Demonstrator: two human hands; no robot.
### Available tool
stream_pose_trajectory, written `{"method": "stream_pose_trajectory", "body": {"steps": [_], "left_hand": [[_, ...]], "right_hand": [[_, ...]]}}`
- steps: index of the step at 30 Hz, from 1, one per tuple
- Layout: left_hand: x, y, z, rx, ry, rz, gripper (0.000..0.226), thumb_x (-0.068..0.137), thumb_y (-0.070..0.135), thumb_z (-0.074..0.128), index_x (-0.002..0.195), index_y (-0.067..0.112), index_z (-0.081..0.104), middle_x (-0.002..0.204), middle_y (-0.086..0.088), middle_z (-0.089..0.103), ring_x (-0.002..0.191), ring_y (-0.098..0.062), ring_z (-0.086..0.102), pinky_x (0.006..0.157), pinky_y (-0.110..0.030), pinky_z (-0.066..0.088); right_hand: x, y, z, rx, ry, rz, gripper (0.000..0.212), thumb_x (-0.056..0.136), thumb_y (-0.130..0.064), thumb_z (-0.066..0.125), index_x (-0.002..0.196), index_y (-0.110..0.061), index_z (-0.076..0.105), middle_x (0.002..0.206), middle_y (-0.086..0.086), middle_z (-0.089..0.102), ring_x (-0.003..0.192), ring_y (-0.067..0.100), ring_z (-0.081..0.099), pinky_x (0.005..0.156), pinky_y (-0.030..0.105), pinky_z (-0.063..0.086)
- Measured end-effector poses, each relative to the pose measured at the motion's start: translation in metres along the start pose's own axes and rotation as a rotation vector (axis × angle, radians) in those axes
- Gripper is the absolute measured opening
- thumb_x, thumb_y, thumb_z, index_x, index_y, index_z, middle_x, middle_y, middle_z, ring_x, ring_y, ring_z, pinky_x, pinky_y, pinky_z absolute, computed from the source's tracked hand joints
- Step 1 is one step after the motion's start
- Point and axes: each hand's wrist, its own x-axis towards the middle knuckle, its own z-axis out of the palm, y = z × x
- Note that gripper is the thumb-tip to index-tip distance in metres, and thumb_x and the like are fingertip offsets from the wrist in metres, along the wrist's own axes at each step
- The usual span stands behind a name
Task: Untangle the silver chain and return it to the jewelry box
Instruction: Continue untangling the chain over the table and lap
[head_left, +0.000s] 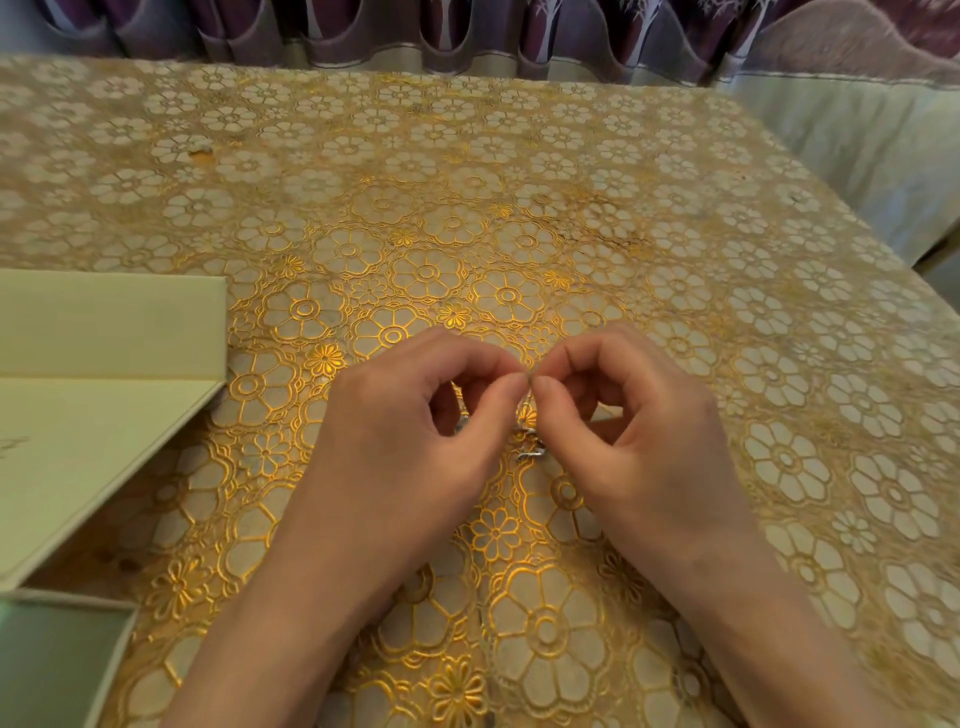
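Jewelry box (98, 415): left on counter (519, 182), lid open; faint mark, unreadable.
Left hand (410, 436): grip pinching silver chain (530, 441).
Right hand (639, 431): grip pinching it too, fingertips touching; chain dangles between.

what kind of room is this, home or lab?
Most likely a home, at a dining or side table. Clues: the gold floral tablecloth, purple patterned curtains behind it, and a padded chair back at the far right.
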Motion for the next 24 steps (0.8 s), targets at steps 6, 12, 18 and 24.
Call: {"method": "stream_pose_trajectory", "body": {"steps": [6, 12, 18, 24], "left_hand": [[0.001, -0.0018, 0.0004, 0.061, -0.001, 0.009, 0.008, 0.074, 0.021, 0.063, 0.069, 0.027, 0.065, 0.058, 0.018, 0.052, 0.053, 0.002, 0.044, 0.052, -0.003, 0.031], [0.0003, -0.0018, 0.0025, 0.064, 0.003, -0.035, 0.006, 0.07, 0.022, 0.061, 0.067, 0.027, 0.063, 0.053, 0.015, 0.045, 0.05, 0.001, 0.043, 0.05, -0.004, 0.03], [0.0001, -0.002, 0.0016, 0.011, -0.008, -0.091, 0.007, 0.07, 0.025, 0.061, 0.064, 0.027, 0.061, 0.052, 0.011, 0.047, 0.048, -0.001, 0.043, 0.048, -0.006, 0.029], [0.0016, -0.0005, 0.0002, -0.01, -0.019, -0.114, 0.008, 0.071, 0.021, 0.063, 0.065, 0.025, 0.062, 0.05, 0.01, 0.048, 0.047, 0.001, 0.043, 0.048, -0.006, 0.028]], "right_hand": [[-0.0004, 0.0018, 0.0021, -0.153, 0.014, -0.115, 0.003, 0.078, -0.015, 0.057, 0.076, -0.014, 0.058, 0.071, -0.003, 0.05, 0.065, 0.009, 0.047, 0.056, 0.013, 0.04], [-0.0012, 0.0029, 0.003, -0.168, 0.009, -0.12, 0.004, 0.077, -0.018, 0.054, 0.076, -0.016, 0.057, 0.071, -0.002, 0.051, 0.064, 0.012, 0.047, 0.056, 0.015, 0.04], [-0.0015, 0.0044, 0.0026, -0.109, -0.001, -0.081, 0.003, 0.077, -0.018, 0.059, 0.076, -0.016, 0.058, 0.072, -0.007, 0.05, 0.066, 0.004, 0.047, 0.056, 0.013, 0.04], [-0.0002, 0.0031, 0.0018, -0.055, -0.023, -0.021, 0.006, 0.078, -0.021, 0.057, 0.075, -0.015, 0.058, 0.072, -0.012, 0.05, 0.069, -0.003, 0.046, 0.061, 0.006, 0.036]]}}
